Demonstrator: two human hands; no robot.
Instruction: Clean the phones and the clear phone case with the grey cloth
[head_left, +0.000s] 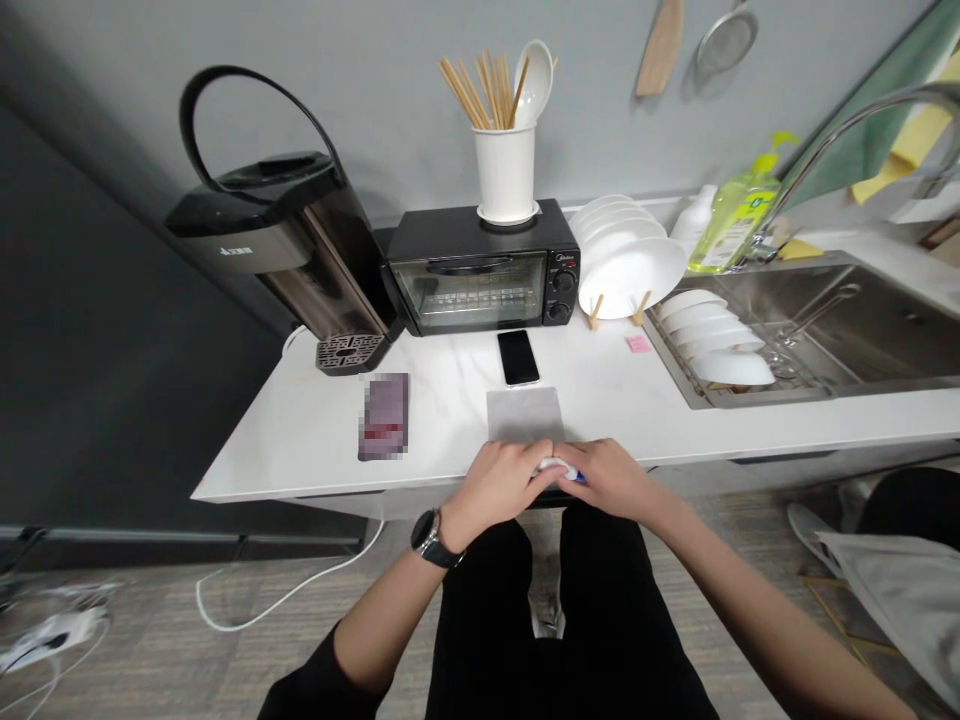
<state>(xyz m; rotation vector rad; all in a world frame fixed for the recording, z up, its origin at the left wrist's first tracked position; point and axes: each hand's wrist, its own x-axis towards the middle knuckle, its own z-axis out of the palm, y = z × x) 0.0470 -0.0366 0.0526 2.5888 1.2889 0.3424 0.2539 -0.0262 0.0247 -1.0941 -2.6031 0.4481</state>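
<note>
At the counter's front edge, my left hand (504,482) and my right hand (609,480) meet with fingers curled. Between them shows a small white thing with a blue end (556,465); both hands are closed on it, and the fingers hide most of its shape. Just beyond lies a flat grey sheet (525,412), its near edge under or behind my fingers. Past the sheet is a smartphone (518,357) with a dark screen. A purplish flat item (385,418), blurred by pixels, lies to the left.
A black toaster oven (480,285) stands at the back, bearing a white holder (506,175) of chopsticks. Left of it is a tall drink dispenser (300,250). White plates (626,275) stand in a rack beside the sink (885,320). A pink note (638,344) lies near the sink.
</note>
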